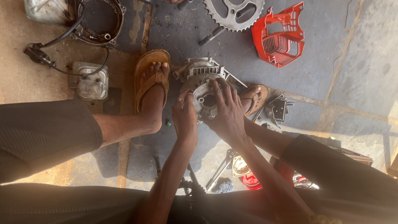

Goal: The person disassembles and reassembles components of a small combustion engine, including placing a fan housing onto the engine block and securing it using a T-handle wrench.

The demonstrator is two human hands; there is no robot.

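- While I look down from the head view, a round grey metal engine housing (pixel 201 81) sits on the stone floor (pixel 323 62) between my two sandalled feet.
- My left hand (pixel 184 118) rests against the housing's left rim, fingers together and curled lightly; a ring shows on one finger.
- My right hand (pixel 226 110) lies over the housing's front face, fingers spread wide and pressed on the metal; I cannot tell whether it grips an edge.
- Left foot in a brown sandal (pixel 152 79) stands just beside the housing; the right sandal (pixel 253 98) shows partly behind my right hand.
- A toothed sprocket (pixel 234 12) lies beyond the housing, with a red plastic cover (pixel 280 35) to its right.
- A small grey metal cover (pixel 91 81) with a black cable lies well to the left.
- Metal tools (pixel 222 168) and a red cap (pixel 251 181) lie near my forearms.
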